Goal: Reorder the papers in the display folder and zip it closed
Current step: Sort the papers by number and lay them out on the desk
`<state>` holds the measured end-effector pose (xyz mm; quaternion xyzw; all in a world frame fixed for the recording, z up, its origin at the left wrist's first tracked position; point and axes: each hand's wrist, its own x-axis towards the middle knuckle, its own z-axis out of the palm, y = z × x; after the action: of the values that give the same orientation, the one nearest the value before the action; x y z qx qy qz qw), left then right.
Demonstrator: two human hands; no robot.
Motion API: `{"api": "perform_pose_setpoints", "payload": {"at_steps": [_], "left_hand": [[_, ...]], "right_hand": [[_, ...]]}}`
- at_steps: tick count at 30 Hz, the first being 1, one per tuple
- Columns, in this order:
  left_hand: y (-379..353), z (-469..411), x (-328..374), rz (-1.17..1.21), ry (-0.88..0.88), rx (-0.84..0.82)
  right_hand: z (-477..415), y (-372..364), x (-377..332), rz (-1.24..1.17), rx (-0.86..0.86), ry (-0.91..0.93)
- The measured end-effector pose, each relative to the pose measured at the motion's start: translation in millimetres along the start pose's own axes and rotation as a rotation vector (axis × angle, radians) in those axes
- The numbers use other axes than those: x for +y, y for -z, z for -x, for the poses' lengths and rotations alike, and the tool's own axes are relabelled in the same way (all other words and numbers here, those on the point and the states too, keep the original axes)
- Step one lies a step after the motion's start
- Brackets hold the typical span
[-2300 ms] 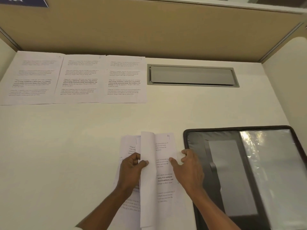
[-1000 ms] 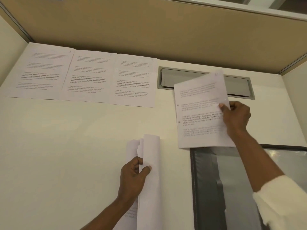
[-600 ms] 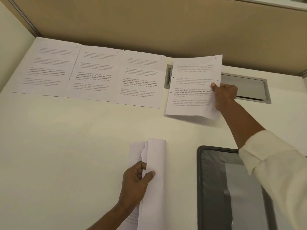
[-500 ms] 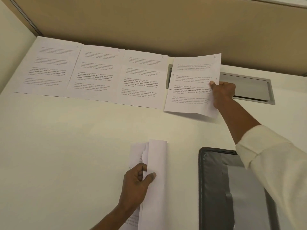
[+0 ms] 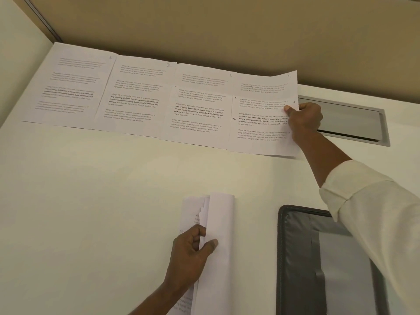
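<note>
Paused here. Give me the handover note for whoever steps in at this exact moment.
Right hand pinches the fourth sheet at its right edge, setting it at the end of the row of sheets along the back of the desk.
Left hand grips the remaining stack, pages curled back, at the front.
Display folder lies open, unzipped, on the right.
Done: three sheets laid, fourth almost down.
Left: sort the stack, refill the folder, zip it.
</note>
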<state>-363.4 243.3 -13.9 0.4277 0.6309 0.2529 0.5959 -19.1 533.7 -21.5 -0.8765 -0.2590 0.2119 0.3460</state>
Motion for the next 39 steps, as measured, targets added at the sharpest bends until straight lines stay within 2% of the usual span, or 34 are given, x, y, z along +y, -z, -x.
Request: {"api": "perform_pose_setpoints", "payload": {"at_steps": [14,28,32,35,37,39], "left_hand": [[-0.4,2.0,3.4,0.069,-0.011,-0.030],[0.0,-7.4,-12.8,0.057,0.026,-0.045],[-1.8,-5.1,-11.1,0.122,0.028,-0.052],[-1.2,-3.0,-8.3,0.160,0.016,-0.055],[-0.6,-1.9,-8.5,0.156,0.014,-0.058],[-0.8,-2.4,-8.7,0.212,0.036,-0.056]], "right_hand": [[10.4,14.4,15.9,0.176,0.032,0.063],[5.0,16.6,30.2,0.185,0.038,0.041],[6.7,17.1,28.9,0.191,0.029,0.036],[22.1,18.8,30.5,0.233,0.074,0.117],[43.7,23.0,39.0,0.216,0.115,0.258],[76.3,29.1,53.1,0.129,0.081,0.412]]}}
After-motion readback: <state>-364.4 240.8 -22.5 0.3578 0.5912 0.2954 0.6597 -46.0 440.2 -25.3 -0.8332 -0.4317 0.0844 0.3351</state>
